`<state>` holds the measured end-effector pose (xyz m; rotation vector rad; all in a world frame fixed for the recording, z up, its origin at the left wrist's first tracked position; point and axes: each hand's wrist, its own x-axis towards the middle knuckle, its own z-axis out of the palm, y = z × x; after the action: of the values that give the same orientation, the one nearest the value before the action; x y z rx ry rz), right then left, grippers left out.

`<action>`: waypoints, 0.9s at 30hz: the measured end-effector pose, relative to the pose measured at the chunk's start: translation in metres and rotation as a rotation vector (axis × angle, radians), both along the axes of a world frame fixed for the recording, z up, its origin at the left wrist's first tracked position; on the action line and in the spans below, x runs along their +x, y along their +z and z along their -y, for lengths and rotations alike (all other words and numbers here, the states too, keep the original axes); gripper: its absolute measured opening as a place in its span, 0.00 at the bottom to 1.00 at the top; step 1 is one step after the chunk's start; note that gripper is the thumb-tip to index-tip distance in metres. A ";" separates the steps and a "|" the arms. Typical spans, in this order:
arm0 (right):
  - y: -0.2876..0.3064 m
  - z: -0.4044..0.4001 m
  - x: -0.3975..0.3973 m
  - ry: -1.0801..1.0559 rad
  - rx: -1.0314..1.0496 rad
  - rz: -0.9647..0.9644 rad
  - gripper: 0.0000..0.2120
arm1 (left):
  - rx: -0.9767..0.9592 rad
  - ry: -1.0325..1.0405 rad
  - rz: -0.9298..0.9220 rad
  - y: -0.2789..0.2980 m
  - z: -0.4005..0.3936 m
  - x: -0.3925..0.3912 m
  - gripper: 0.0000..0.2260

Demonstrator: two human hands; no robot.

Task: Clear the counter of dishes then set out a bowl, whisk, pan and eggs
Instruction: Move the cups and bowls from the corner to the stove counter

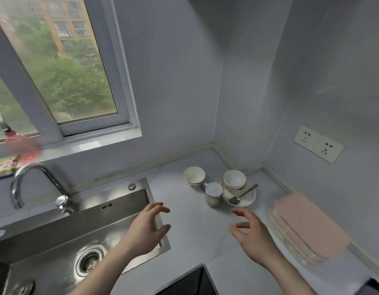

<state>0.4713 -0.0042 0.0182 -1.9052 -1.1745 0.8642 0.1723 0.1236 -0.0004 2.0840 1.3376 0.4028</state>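
Both hands hover empty above the grey counter with fingers loosely spread and slightly curled, the left hand over the right rim of the steel sink and the right hand just in front of the dishes. Beyond the fingertips, near the corner, stand a lidded white cup, a small bowl behind it, and a white plate carrying a bowl and a metal spoon. A pink-lidded container lies along the right wall.
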 end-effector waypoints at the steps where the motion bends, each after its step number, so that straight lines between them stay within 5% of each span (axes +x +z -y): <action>1: -0.002 -0.009 0.001 0.000 -0.024 0.019 0.18 | -0.003 -0.020 -0.020 -0.004 -0.016 0.010 0.16; 17: -0.070 -0.204 0.017 0.066 -0.372 0.358 0.41 | -0.290 -0.142 -0.267 -0.126 -0.263 0.150 0.34; 27: -0.114 -0.267 0.021 0.103 -0.589 0.505 0.44 | -0.229 -0.154 -0.295 -0.172 -0.302 0.168 0.14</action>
<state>0.4923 0.2624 -0.0958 -2.6743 -1.4250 0.8742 0.3401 0.4260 -0.1722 2.0882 1.3041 -0.1242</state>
